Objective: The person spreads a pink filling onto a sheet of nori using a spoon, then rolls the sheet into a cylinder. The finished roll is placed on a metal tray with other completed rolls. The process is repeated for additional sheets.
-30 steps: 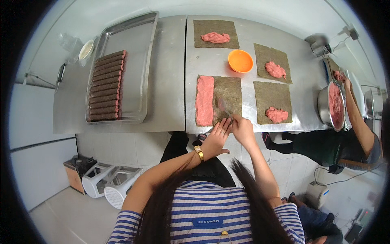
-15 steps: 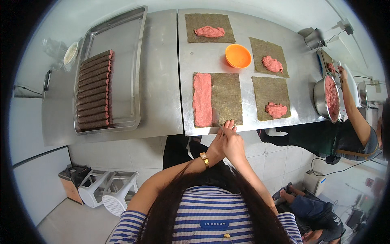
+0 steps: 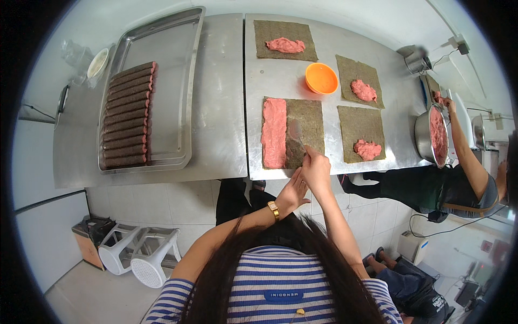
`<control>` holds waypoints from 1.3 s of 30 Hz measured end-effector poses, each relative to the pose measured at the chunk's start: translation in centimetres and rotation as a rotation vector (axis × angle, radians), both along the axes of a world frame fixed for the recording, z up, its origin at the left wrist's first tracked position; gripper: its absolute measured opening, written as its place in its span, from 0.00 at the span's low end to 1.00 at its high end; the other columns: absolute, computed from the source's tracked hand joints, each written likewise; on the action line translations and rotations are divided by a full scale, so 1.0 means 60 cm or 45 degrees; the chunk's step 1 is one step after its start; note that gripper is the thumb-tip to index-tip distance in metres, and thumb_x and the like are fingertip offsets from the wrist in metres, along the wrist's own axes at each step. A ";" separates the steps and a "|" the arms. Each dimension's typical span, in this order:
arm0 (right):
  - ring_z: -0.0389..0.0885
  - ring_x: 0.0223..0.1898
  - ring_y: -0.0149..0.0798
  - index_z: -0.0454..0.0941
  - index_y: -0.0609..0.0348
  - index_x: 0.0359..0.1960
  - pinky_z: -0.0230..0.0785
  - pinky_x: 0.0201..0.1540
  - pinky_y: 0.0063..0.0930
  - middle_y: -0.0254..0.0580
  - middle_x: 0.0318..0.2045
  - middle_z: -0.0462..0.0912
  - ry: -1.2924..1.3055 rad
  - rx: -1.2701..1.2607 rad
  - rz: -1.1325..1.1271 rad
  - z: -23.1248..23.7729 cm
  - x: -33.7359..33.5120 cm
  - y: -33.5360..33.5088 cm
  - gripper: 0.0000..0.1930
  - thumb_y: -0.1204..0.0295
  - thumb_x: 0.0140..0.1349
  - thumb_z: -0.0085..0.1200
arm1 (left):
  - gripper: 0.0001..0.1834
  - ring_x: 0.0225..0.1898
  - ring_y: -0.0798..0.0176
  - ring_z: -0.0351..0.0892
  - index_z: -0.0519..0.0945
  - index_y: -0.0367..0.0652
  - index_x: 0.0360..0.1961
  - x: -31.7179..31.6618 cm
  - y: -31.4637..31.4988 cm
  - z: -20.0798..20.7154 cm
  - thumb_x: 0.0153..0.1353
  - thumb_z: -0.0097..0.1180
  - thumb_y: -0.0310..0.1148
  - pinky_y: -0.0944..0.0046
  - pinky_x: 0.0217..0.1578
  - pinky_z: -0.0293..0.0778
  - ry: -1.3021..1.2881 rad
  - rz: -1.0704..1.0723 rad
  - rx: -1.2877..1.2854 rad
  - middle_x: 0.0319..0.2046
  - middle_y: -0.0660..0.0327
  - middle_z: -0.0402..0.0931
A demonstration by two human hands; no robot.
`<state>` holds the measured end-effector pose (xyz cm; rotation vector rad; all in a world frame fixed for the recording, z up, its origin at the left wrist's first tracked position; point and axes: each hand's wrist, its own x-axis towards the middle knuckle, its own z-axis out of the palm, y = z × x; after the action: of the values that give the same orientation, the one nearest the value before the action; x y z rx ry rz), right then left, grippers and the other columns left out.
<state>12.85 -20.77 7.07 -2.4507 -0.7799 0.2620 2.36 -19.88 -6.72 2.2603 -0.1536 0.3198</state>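
Observation:
A seaweed sheet (image 3: 310, 129) lies before me with a flat band of pink minced meat (image 3: 274, 135) along its left side. My right hand (image 3: 315, 170) is closed on the handle of a metal spoon (image 3: 295, 130), whose rounded end is over the uncovered part of the sheet. Just below the sheet's near edge is my left hand (image 3: 292, 193), fingers stretched out and thumb apart, close against the right hand. Beyond the sheet stands an orange bowl (image 3: 322, 79).
More seaweed sheets (image 3: 350, 121) bear lumps of meat. At left, a metal tray (image 3: 171, 108) holds several dark rolls (image 3: 127, 116). A steel bowl (image 3: 423, 135) of meat sits at right, by a co-worker's arm (image 3: 465, 140). White stools (image 3: 148, 264) stand on the floor.
My right hand has moved up and slightly right, taking the spoon's end farther from me over the sheet. My left hand has stayed near the table edge, its thumb now showing apart.

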 end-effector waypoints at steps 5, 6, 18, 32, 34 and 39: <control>0.81 0.35 0.58 0.77 0.64 0.48 0.74 0.35 0.47 0.58 0.37 0.80 -0.055 -0.073 0.079 0.020 -0.043 -0.041 0.16 0.77 0.56 0.48 | 0.42 0.69 0.42 0.47 0.58 0.27 0.64 0.014 0.008 0.025 0.57 0.44 0.52 0.47 0.70 0.39 0.057 0.100 0.748 0.66 0.40 0.52; 0.81 0.34 0.56 0.77 0.62 0.49 0.74 0.34 0.46 0.55 0.35 0.79 -0.034 -0.146 0.081 0.022 -0.054 -0.050 0.17 0.77 0.56 0.48 | 0.41 0.70 0.43 0.46 0.57 0.28 0.65 0.016 0.009 0.036 0.59 0.42 0.50 0.48 0.71 0.39 0.030 0.208 1.109 0.67 0.40 0.50; 0.78 0.31 0.55 0.79 0.56 0.50 0.71 0.33 0.44 0.50 0.30 0.76 -0.003 -0.135 0.149 -0.006 -0.045 -0.075 0.19 0.80 0.56 0.48 | 0.37 0.71 0.41 0.41 0.54 0.25 0.65 0.009 0.030 0.071 0.62 0.39 0.44 0.49 0.69 0.43 0.086 0.080 0.827 0.68 0.37 0.46; 0.78 0.30 0.47 0.81 0.55 0.46 0.72 0.32 0.38 0.42 0.27 0.75 -0.246 -0.089 0.600 0.034 0.087 -0.055 0.22 0.82 0.45 0.55 | 0.54 0.72 0.47 0.43 0.53 0.39 0.69 0.006 0.037 0.100 0.51 0.46 0.68 0.50 0.70 0.35 0.187 0.070 1.284 0.70 0.45 0.45; 0.79 0.30 0.47 0.82 0.55 0.45 0.72 0.32 0.38 0.41 0.27 0.75 -0.299 -0.138 0.668 0.027 0.100 -0.047 0.22 0.82 0.45 0.54 | 0.54 0.72 0.47 0.43 0.53 0.39 0.69 0.008 0.040 0.111 0.50 0.47 0.68 0.50 0.70 0.35 0.179 0.083 1.281 0.70 0.46 0.45; 0.80 0.33 0.45 0.82 0.54 0.41 0.73 0.34 0.38 0.39 0.28 0.76 -0.444 -0.174 0.748 0.018 0.132 -0.009 0.17 0.76 0.46 0.53 | 0.54 0.72 0.48 0.44 0.54 0.41 0.69 0.010 0.038 0.102 0.48 0.50 0.67 0.51 0.70 0.36 0.177 0.109 1.244 0.70 0.48 0.46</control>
<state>20.77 -21.32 8.15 -2.3626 -1.6820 0.1005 2.93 -17.60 -0.58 3.2522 -0.1590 0.1312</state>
